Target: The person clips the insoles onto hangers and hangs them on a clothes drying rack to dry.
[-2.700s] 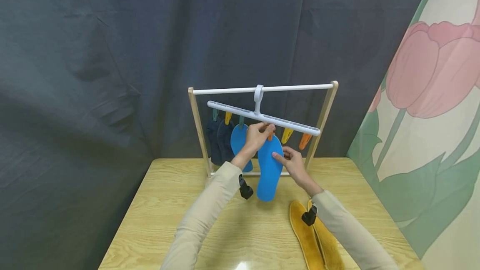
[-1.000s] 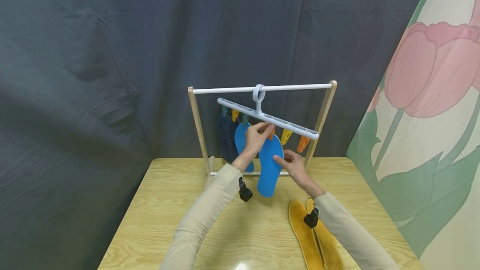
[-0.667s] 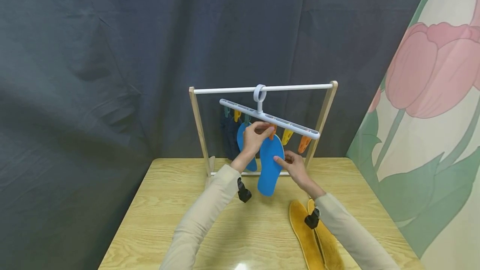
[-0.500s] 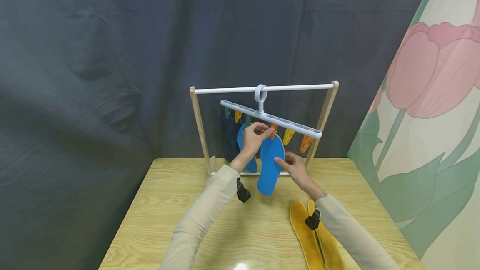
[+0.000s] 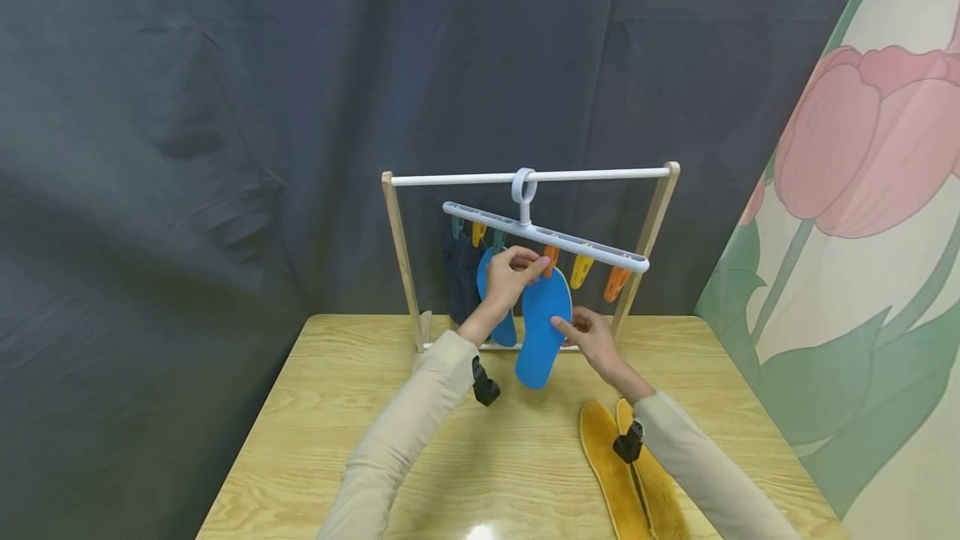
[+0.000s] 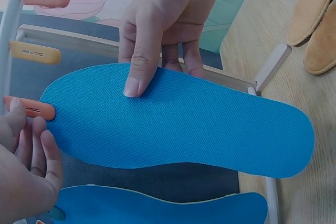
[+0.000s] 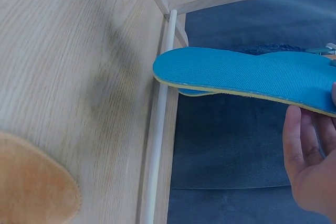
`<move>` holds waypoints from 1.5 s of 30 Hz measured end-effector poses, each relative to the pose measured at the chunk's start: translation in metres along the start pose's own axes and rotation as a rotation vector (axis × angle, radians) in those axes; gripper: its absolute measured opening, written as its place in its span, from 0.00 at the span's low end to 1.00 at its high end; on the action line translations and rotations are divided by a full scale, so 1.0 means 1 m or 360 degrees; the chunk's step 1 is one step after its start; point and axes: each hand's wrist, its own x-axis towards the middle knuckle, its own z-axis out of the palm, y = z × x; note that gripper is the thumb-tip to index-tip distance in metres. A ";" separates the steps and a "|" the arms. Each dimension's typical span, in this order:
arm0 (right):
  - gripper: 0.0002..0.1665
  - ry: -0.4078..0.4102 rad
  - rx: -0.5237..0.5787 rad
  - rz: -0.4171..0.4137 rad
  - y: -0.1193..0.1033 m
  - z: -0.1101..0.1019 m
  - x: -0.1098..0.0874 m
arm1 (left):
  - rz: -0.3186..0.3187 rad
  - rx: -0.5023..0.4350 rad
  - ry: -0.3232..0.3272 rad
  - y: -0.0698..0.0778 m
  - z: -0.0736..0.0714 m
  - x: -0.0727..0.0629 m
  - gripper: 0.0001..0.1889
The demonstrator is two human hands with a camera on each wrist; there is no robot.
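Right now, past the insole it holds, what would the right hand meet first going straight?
Likely the other blue insole, hanging beyond the held insole; depth from the right hand is unclear.

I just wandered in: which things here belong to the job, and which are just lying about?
In use:
Blue insole, held by the right hand
Orange clip, under the left hand's thumb
Second blue insole, hanging
Hanger above the clip
Rack holding the hanger

Not in use:
Tan insoles on the table, perhaps for later
Dark curtain, tulip panel: backdrop only
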 end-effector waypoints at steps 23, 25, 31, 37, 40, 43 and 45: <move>0.18 -0.0057 -0.0068 -0.0006 0.012 0.000 -0.011 | 0.0026 -0.0390 -0.0277 0.098 -0.002 -0.026 0.12; 0.18 -0.0073 -0.0071 -0.0006 0.012 -0.001 -0.011 | 0.0047 -0.0348 -0.0284 0.108 -0.002 -0.028 0.12; 0.20 -0.0109 -0.0076 0.0016 0.015 -0.002 -0.015 | 0.0081 -0.0307 -0.0277 0.116 0.001 -0.029 0.12; 0.18 -0.0125 -0.0057 0.0049 0.013 -0.004 -0.018 | 0.0081 -0.0269 -0.0281 0.116 0.003 -0.027 0.13; 0.17 -0.0145 -0.0055 0.0077 0.003 -0.005 -0.022 | 0.0069 -0.0243 -0.0278 0.109 0.007 -0.025 0.14; 0.16 -0.0186 -0.0077 0.0080 -0.010 -0.005 -0.028 | 0.0053 -0.0248 -0.0262 0.098 0.012 -0.022 0.14; 0.16 -0.0199 -0.0104 0.0081 -0.016 -0.005 -0.032 | 0.0039 -0.0258 -0.0252 0.090 0.015 -0.019 0.15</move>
